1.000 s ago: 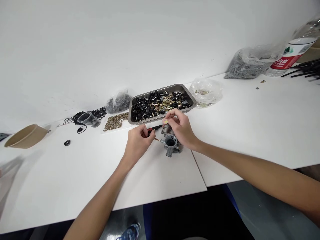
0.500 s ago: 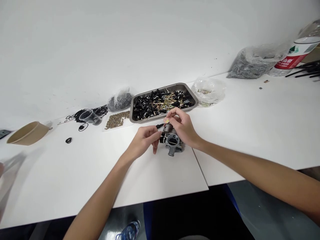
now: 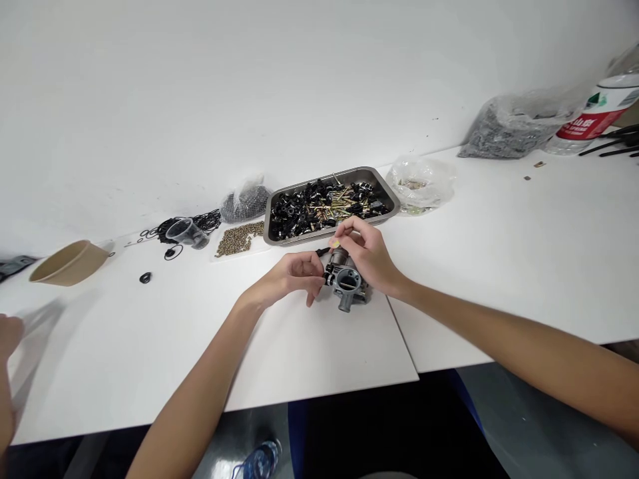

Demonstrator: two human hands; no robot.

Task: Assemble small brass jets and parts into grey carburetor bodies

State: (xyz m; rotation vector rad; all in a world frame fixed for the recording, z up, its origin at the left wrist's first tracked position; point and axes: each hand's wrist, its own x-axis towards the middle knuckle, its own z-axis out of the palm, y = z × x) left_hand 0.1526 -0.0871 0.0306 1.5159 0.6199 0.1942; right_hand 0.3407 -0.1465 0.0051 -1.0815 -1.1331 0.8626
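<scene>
A grey metal carburetor [image 3: 348,283] sits on the white table with its round bore facing me. My left hand [image 3: 294,276] is at its left side, thumb and fingertips closed on a small black knob [image 3: 328,276] there. My right hand [image 3: 367,249] reaches over the carburetor's top from the right. Its thumb and index finger pinch a small yellow piece [image 3: 335,244], whose kind I cannot make out. The right palm and fingers hide part of the carburetor's upper right side.
Behind stands a metal tray [image 3: 268,229] of black parts and brass-coloured screws. Around it lie a pile of small brass pieces [image 3: 237,241], plastic bags [image 3: 424,183], a clear cup [image 3: 187,233], black rings [image 3: 145,277] and a cardboard bowl [image 3: 74,266]. Another person's hand [image 3: 8,336] shows at the left edge.
My left thumb and fingers have shifted slightly at the black knob. My right hand keeps its pinch. The other person's hand has come further into view, and the whole view has shifted slightly.
</scene>
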